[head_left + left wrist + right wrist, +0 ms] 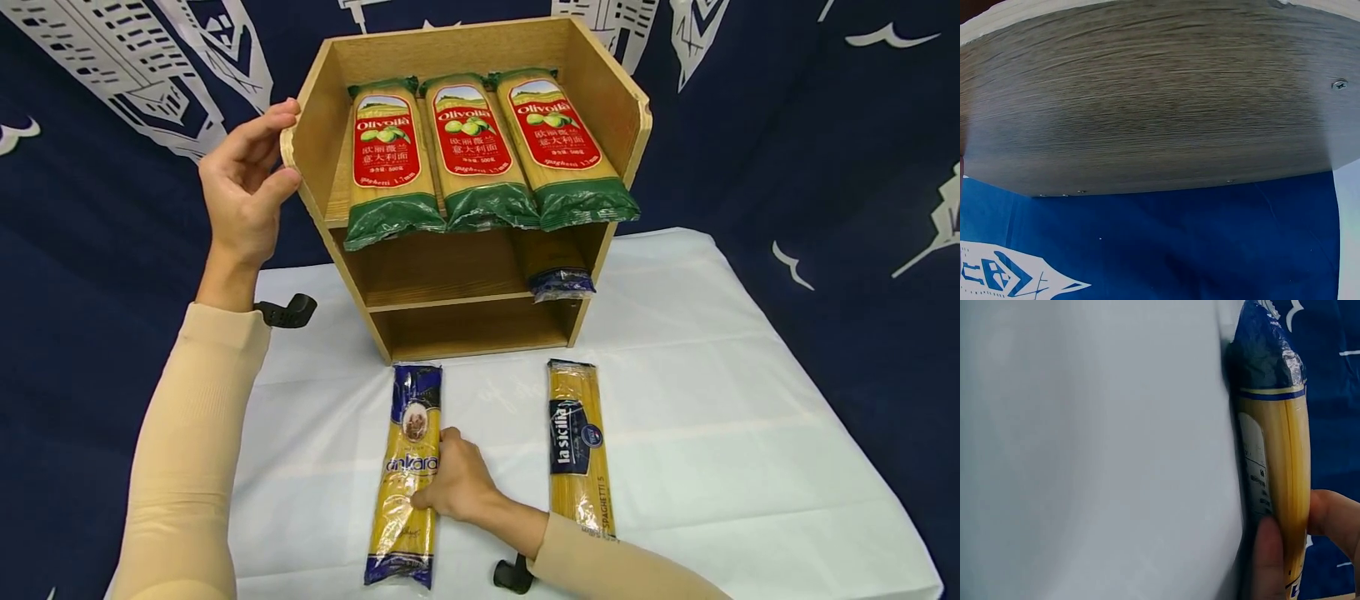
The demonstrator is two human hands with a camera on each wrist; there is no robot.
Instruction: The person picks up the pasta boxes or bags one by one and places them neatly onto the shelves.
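My right hand grips a pack of ankara spaghetti, thumb on its top face and fingers at its right edge. In the right wrist view the pack stands on edge between thumb and fingers, its blue end up. My left hand holds the left side panel of a wooden shelf by its front edge. That panel's outer face fills most of the left wrist view. Three red-labelled Olivoilà spaghetti packs lie side by side on the top tier.
A la sicilia spaghetti pack lies on the white tablecloth, right of my right hand. Another blue-ended pack sits at the right of the middle tier. Behind the shelf hangs a dark blue patterned cloth.
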